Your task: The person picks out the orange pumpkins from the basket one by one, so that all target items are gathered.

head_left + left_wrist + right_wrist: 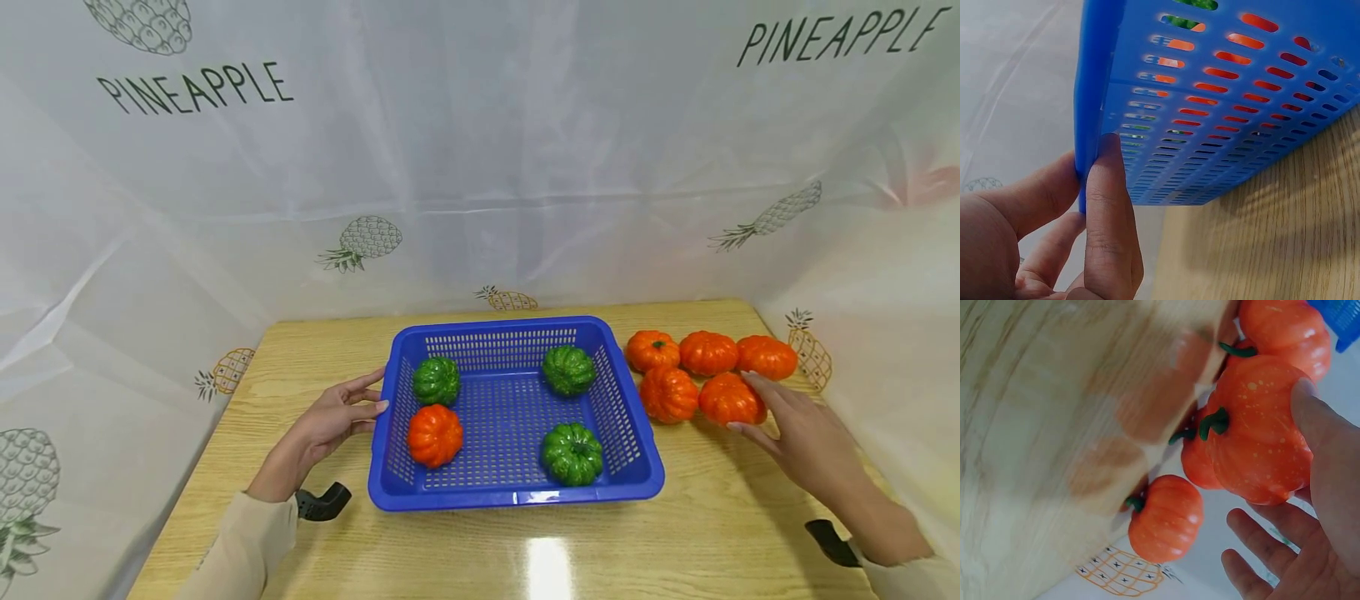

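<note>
A blue plastic basket (517, 498) stands on the table. My left hand (337, 417) holds its left rim, the thumb and a finger on either side of the edge in the left wrist view. Inside lie an orange toy pumpkin (435, 436) at the front left and green pumpkins: one at the back left (437, 382), one at the back right (568, 371), one at the front right (572, 454). My right hand (806, 429) grips an orange pumpkin (1260, 431) between thumb and index finger, its other fingers spread apart. The pumpkin's green stem shows in the right wrist view.
Several more orange pumpkins cluster right of the basket: one at the back left (653, 351), one at the back middle (708, 353), one at the back right (767, 357) and one in front (668, 395). A white pineapple-print sheet (480, 167) hangs behind the wooden table (450, 554).
</note>
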`<state>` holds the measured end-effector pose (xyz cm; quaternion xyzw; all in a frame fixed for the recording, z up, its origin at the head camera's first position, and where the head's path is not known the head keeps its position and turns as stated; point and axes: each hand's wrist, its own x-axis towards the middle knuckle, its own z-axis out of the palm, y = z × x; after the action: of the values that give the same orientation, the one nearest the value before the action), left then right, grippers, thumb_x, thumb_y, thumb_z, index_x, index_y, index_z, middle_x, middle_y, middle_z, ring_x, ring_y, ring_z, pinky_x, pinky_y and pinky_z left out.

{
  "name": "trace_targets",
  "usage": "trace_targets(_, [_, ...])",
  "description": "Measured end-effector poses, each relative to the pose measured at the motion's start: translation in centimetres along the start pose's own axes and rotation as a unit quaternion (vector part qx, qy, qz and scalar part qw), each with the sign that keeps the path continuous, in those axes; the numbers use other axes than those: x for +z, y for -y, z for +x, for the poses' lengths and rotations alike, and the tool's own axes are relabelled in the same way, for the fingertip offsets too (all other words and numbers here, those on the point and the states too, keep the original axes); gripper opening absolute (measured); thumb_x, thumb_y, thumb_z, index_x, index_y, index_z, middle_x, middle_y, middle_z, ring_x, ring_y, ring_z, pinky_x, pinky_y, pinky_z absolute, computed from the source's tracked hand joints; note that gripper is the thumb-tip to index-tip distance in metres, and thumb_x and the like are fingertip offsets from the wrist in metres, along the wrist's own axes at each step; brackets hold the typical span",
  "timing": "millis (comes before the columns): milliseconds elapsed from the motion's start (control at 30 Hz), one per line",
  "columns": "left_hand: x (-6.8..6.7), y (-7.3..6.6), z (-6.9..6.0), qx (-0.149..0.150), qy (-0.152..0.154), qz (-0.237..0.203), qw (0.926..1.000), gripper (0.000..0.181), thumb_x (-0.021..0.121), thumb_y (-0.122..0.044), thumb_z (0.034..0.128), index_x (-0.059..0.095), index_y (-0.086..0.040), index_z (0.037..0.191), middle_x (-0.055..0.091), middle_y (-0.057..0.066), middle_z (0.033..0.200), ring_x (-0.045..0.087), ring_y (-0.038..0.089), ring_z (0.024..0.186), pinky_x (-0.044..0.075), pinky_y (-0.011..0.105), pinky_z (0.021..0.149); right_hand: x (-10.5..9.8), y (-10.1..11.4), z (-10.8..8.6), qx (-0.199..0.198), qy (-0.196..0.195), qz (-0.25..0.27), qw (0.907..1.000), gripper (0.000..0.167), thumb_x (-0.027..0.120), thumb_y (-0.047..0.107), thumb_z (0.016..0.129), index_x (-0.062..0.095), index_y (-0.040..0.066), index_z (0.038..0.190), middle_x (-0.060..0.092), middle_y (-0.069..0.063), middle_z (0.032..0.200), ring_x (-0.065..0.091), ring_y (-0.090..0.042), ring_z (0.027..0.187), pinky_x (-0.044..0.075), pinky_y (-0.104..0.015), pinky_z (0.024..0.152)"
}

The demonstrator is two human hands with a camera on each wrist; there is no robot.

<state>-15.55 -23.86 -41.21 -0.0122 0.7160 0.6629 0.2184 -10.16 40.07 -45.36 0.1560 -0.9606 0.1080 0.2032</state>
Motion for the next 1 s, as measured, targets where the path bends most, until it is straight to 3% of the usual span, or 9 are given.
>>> trace_targets(167, [0.1,0.0,0.0,0.000,0.005,-0.003,1.0000,0.070,0.060,0.001,0.1056,0.026,-0.004,0.167,0.061,0.007,0.115,0.073,0.011,0.085,0.064,0.027,0.082,0.7,-0.1,-0.1,0.006,0.005,0.013,0.9999,0.075,0.084,0.030,0.090,0.050,-0.005,0.148,0.059,-0.039,0.134,0.057,-0.064,0.112,0.046,-0.076,0.088])
trace_targets(467, [0.2,0.0,0.0,0.002,0.004,-0.004,1.0000,0.070,0.060,0.001,0.1058,0.027,-0.004,0.167,0.062,0.008,0.115,0.073,0.011,0.086,0.064,0.027,0.083,1.8,-0.4,0.0,-0.006,0.008,0.014,0.9999,0.077,0.085,0.025,0.090,0.047,-0.007,0.149,0.056,-0.041,0.138,0.058,-0.064,0.110,0.048,-0.077,0.087])
trace_targets(833, [0.2,0.0,-0.1,0.003,0.003,0.001,1.0000,0.070,0.060,0.001,0.1059,0.026,-0.003,0.167,0.062,0.008,0.115,0.073,0.011,0.087,0.064,0.026,0.083,2.6,-0.3,0.0,0.011,0.035,0.029,0.9989,0.091,0.085,0.017,0.089,0.033,-0.009,0.159,0.041,-0.041,0.153,0.052,-0.067,0.117,0.046,-0.079,0.090])
trace_targets(1000, [0.1,0.0,-0.1,0.004,0.004,-0.001,1.0000,0.070,0.060,0.001,0.1060,0.026,-0.004,0.167,0.062,0.008,0.115,0.073,0.011,0.088,0.064,0.027,0.083,2.5,-0.2,-0.2,0.027,0.045,0.034,0.9981,0.092,0.082,0.023,0.094,0.029,-0.006,0.163,0.032,-0.037,0.161,0.049,-0.068,0.121,0.044,-0.082,0.090])
